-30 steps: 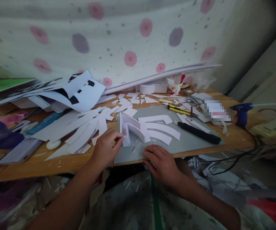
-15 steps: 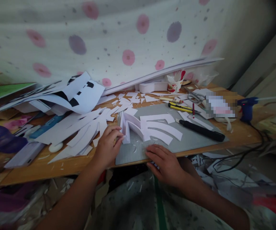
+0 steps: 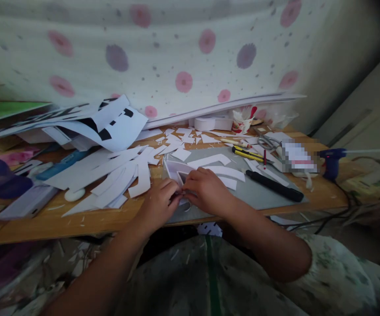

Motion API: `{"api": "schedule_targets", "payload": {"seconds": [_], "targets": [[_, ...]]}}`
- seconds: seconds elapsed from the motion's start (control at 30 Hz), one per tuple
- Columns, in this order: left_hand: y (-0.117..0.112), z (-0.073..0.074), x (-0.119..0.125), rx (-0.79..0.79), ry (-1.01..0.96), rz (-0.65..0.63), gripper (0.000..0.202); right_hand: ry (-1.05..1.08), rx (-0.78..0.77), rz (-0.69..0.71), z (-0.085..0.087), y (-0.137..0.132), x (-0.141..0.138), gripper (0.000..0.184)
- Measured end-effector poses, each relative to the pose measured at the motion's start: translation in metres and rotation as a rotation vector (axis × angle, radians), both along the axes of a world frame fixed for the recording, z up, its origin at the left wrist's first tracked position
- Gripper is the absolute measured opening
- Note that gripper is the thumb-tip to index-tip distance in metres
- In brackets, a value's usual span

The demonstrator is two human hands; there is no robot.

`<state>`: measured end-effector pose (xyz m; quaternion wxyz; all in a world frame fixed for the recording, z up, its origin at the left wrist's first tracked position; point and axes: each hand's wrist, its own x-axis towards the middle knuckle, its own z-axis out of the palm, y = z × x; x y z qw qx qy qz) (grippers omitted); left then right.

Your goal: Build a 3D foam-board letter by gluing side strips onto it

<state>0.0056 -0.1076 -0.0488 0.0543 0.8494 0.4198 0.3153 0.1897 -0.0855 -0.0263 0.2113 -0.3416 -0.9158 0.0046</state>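
Observation:
A white foam-board shape (image 3: 176,168) with raised walls and curved flat arms stands on a grey cutting mat (image 3: 258,193) at the table's front edge. My left hand (image 3: 158,204) and my right hand (image 3: 204,188) meet at its near left corner, fingers closed and pinching its lower wall. My hands hide that corner of the piece.
Loose white strips (image 3: 124,175) lie left of the mat. A black knife handle (image 3: 275,186), yellow cutters (image 3: 247,153), scissors (image 3: 265,141) and a blue glue gun (image 3: 331,160) with its cable lie to the right. A paper cup (image 3: 241,123) and stacked sheets stand behind.
My right hand has left the mat's front edge and moved up and left onto the foam-board shape, joining my left hand. The view has shifted slightly.

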Motion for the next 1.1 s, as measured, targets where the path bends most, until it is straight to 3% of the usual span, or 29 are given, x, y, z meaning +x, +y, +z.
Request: {"api": "schedule_targets", "payload": {"seconds": [0.33, 0.5, 0.67, 1.1], "targets": [[0.005, -0.001, -0.002, -0.092, -0.042, 0.06, 0.007, 0.096, -0.109, 0.131, -0.003, 0.013, 0.001, 0.009], [0.008, 0.007, -0.008, -0.213, -0.11, -0.033, 0.015, 0.21, -0.187, 0.187, -0.006, 0.015, 0.002, 0.011], [0.015, 0.002, -0.016, -0.268, -0.174, -0.117, 0.022, 0.33, -0.253, 0.228, -0.007, 0.017, 0.004, 0.012], [0.019, -0.01, -0.017, -0.227, -0.223, -0.135, 0.019, 0.163, -0.188, 0.213, -0.003, 0.016, 0.002, 0.011]]}}
